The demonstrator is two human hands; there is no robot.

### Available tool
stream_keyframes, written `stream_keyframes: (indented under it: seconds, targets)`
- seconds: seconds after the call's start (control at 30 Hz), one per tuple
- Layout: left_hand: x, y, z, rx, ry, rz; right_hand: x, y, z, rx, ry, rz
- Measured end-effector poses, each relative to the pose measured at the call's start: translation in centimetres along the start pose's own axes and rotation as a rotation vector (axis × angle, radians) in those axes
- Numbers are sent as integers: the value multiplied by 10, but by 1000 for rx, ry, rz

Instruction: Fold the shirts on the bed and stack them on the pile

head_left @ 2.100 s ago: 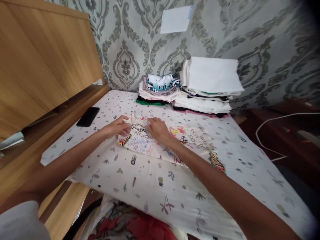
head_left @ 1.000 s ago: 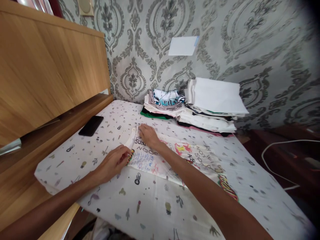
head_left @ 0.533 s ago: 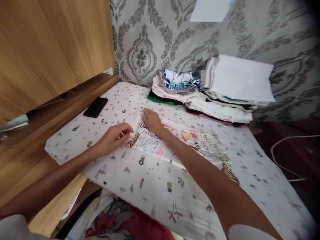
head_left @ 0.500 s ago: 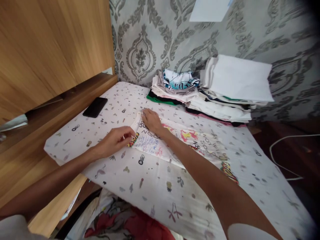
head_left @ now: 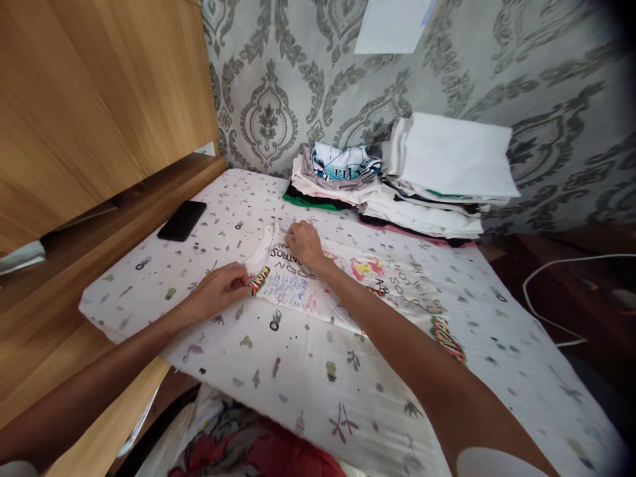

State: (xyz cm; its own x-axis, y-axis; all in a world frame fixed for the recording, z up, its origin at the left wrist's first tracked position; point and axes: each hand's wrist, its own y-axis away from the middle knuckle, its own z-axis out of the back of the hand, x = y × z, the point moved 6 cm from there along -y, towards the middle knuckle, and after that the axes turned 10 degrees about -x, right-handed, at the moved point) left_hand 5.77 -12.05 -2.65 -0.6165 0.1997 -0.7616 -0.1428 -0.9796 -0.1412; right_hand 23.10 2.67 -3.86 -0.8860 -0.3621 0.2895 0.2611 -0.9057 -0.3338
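Note:
A white T-shirt (head_left: 293, 285) with colourful print and handwritten-looking lettering lies folded into a long strip on the patterned cover. Its collar end points left, and its other end runs right, partly under my right forearm. With curled fingers, my left hand (head_left: 221, 291) pinches the near corner of that collar end. My right hand (head_left: 305, 246) is closed at the strip's far edge, fingers bent down onto the fabric; the fingertips are partly hidden.
A black phone (head_left: 182, 220) lies at the left by the wooden cabinet (head_left: 109, 86). Folded clothes stand along the wall in a left stack (head_left: 338, 175) and a right stack (head_left: 437, 192). Below the near edge are more fabrics (head_left: 258, 444). A white cable (head_left: 534, 291) hangs at right.
My left hand has drawn the collar corner slightly left and toward me, exposing more of the neckline. My right hand's fingers, flatter before, have curled in. The view has shifted a little.

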Motion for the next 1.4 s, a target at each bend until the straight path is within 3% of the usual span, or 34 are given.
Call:
stream_keyframes:
  seconds: [0.1, 0.2, 0.33, 0.53, 0.7, 0.83, 0.97, 1.07, 1.2, 1.4]
  targets:
    - [7, 0, -7, 33, 216, 125, -2, 0, 0, -34, -31, 5]
    - [12, -1, -9, 47, 292, 174, -4, 3, 3, -83, -60, -11]
    - [10, -3, -7, -15, 48, 151, -12, 3, 10, -193, -124, -93]
    - [-7, -3, -9, 43, -365, 140, -11, -1, 4, -123, -99, -54]
    - [-24, -1, 2, 56, -466, 55, -22, -3, 16, -142, -249, -6]
    - [-53, -11, 6, -5, -428, -163, -49, 6, 33, -154, -180, -46]
    - [-85, -35, -28, 48, -402, -417, -66, 27, 39, -124, -92, -76]
    - [-87, -59, -65, 60, -442, -475, -68, 40, 37, -106, -45, -88]
    - [-62, -81, -94, -31, -507, -472, -67, 45, 38, -99, -21, -91]
    - [-24, -84, -98, -67, -620, -408, -66, 50, 50, -138, 22, -153]
